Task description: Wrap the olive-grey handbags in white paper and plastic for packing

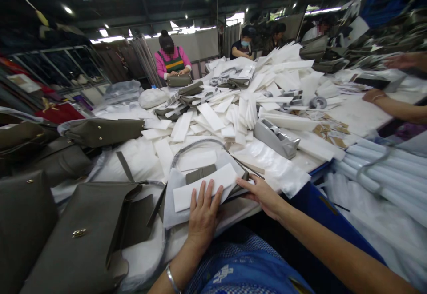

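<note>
No text can be read for certain anywhere in view. The blue apron (253,276) at the bottom edge carries a white printed mark (223,274) with a short row of small characters above it, but both are too small and blurred to make out. The brown cards (332,130) scattered on the desk (360,116) at the right show no print that can be read.

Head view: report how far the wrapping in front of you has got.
Done: a white sheet lies partly around the grey piece. In hand: the left hand presses a white foam strip onto it; the right hand touches its edge. Left: bare grey bags lie alongside.
</note>
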The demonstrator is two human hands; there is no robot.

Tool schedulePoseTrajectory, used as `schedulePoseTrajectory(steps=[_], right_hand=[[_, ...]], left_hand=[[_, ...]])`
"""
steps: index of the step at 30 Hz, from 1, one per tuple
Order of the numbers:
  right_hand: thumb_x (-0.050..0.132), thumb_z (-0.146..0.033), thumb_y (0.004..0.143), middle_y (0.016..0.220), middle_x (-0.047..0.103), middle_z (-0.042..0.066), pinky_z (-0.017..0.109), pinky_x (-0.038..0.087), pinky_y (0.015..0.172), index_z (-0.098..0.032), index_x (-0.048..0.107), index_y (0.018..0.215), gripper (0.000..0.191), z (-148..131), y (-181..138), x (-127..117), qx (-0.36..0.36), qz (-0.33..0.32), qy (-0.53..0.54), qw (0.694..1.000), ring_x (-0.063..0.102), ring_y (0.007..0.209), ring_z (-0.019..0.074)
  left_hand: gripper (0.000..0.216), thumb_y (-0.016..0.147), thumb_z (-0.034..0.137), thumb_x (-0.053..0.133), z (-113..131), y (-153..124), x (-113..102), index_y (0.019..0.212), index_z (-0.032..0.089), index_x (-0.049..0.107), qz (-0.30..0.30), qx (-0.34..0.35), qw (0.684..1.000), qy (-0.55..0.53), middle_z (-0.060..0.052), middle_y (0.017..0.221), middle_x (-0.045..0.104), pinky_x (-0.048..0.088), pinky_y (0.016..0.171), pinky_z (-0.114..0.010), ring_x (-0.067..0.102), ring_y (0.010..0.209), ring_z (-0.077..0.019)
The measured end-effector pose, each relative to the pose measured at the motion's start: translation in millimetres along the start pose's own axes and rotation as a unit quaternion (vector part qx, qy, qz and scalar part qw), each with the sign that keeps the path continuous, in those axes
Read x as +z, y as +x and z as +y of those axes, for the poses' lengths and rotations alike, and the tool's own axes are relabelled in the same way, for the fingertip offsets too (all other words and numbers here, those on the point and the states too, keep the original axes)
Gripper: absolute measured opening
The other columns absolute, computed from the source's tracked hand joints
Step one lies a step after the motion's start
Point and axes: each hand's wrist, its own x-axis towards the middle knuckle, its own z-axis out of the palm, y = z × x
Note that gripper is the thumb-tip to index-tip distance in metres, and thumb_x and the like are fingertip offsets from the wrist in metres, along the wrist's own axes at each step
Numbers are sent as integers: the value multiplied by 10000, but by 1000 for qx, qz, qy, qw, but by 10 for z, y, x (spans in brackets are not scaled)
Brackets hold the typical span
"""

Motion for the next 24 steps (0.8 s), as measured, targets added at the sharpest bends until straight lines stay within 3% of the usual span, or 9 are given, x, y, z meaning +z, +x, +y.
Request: schedulePoseTrajectory(steps=[6, 9, 11, 13, 15, 17, 19, 22, 24], right_hand=[[718, -517, 834, 1189, 696, 66, 411, 622, 892, -231, 655, 1152, 433, -155, -42, 5, -38, -28, -26, 999, 680, 1087, 262], [555, -597, 921, 1064, 727, 69, 440, 622, 870, -207, 690, 1102, 451, -210, -61, -165, -71, -30, -172, 982, 716, 962, 261], [527, -564, 950, 1022, 737, 80, 479, 596, 903, -205, 693, 1122, 431, -237, -89, -262, -170, 41, -315, 933, 719, 930, 276], [555, -455, 967, 1068, 734, 97, 485, 556, 968, -211, 669, 1191, 350, -260, -136, -288, -314, 107, -424, 843, 699, 1002, 285], [575, -356, 971, 1207, 700, 112, 473, 506, 1046, -218, 638, 1262, 328, -282, -185, -260, -437, 87, -495, 746, 636, 1160, 286], [588, -297, 969, 1343, 639, 88, 464, 446, 1118, -245, 604, 1321, 356, -300, -205, -257, -506, 6, -541, 672, 547, 1296, 271], [585, -263, 972, 1359, 632, 66, 457, 432, 1137, -255, 582, 1347, 375, -306, -168, -371, -524, -7, -547, 653, 514, 1332, 251], [554, -236, 982, 1276, 672, 86, 457, 473, 1094, -236, 599, 1329, 350, -257, 4, -801, -487, 118, -535, 680, 569, 1257, 247], [596, -247, 955, 1286, 662, 112, 507, 469, 1084, -218, 649, 1275, 326, -181, 171, -1161, -451, 135, -581, 664, 560, 1261, 293]], left_hand=[[649, 965, 159, 513, -87, 32, -9, 1562, 264, 280, 34, -1, 999, 23, -109, 1566, 394, 365, 1149, -543, 339, 1459, -337], [630, 969, 163, 504, -127, 73, -49, 1556, 264, 298, 34, 4, 999, 24, -106, 1571, 386, 392, 1132, -536, 348, 1455, -338], [615, 969, 161, 502, -134, 92, -61, 1548, 266, 322, 29, 5, 999, 25, -103, 1576, 378, 401, 1126, -536, 348, 1455, -339], [604, 967, 156, 500, -133, 100, -58, 1539, 268, 342, 22, 10, 999, 28, -98, 1576, 379, 406, 1123, -538, 353, 1452, -341], [603, 966, 148, 496, -141, 103, -55, 1537, 269, 347, 17, 18, 999, 29, -94, 1572, 388, 406, 1122, -536, 361, 1448, -341], [617, 964, 142, 491, -171, 112, -70, 1545, 273, 328, 15, 18, 999, 22, -91, 1571, 391, 404, 1123, -528, 368, 1444, -337], [654, 956, 128, 488, -225, 140, -113, 1561, 273, 284, 18, 7, 1000, 5, -91, 1574, 386, 401, 1126, -521, 368, 1446, -331], [719, 938, 133, 524, -326, 222, -220, 1576, 273, 225, 43, -20, 998, -31, -92, 1572, 394, 395, 1133, -509, 371, 1446, -319], [759, 923, 146, 568, -387, 289, -296, 1579, 275, 209, 69, -45, 995, -53, -88, 1565, 408, 392, 1141, -486, 385, 1440, -306]])
